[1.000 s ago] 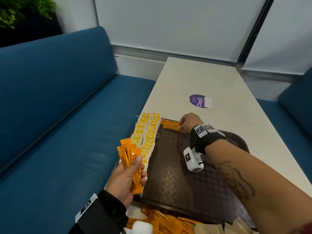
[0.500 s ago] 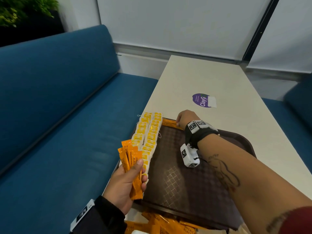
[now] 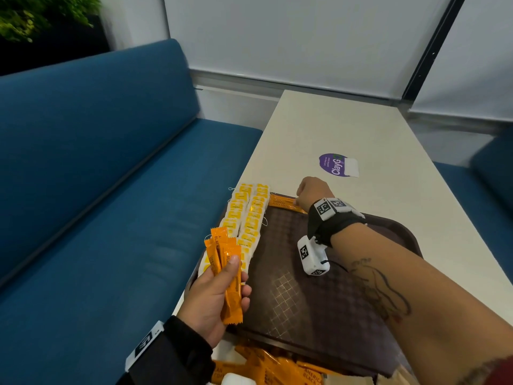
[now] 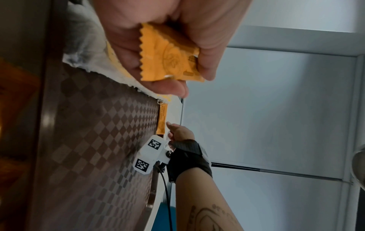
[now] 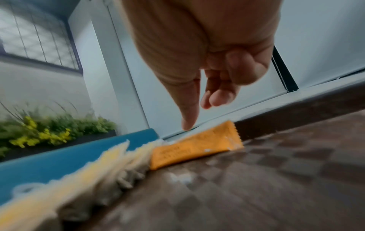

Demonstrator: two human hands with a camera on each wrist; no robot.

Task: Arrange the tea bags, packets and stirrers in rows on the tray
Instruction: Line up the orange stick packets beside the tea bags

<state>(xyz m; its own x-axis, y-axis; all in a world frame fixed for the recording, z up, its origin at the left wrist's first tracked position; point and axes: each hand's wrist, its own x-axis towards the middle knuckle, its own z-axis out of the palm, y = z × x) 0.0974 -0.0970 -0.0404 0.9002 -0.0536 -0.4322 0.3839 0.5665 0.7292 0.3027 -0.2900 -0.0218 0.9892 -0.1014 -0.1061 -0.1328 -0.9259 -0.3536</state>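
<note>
A brown checkered tray (image 3: 319,295) lies on the white table. Two rows of yellow-tagged tea bags (image 3: 248,215) run along its left side. One orange coffee packet (image 3: 283,204) lies crosswise at the tray's far edge, next to the tea bags. My right hand (image 3: 311,190) hovers at that packet's right end; in the right wrist view its thumb points down just above the packet (image 5: 197,146) and its fingers hang loosely curled, holding nothing. My left hand (image 3: 219,293) grips a bundle of several orange packets (image 3: 224,262) upright over the tray's near left corner.
More loose orange packets (image 3: 277,368) are piled on the table in front of the tray's near rim. A purple sticker (image 3: 337,165) lies farther up the table (image 3: 361,129). A blue sofa (image 3: 111,190) runs along the left.
The right hand has stayed at the tray's far edge by the single packet, which now shows more fully. The left hand keeps its bundle in the same place.
</note>
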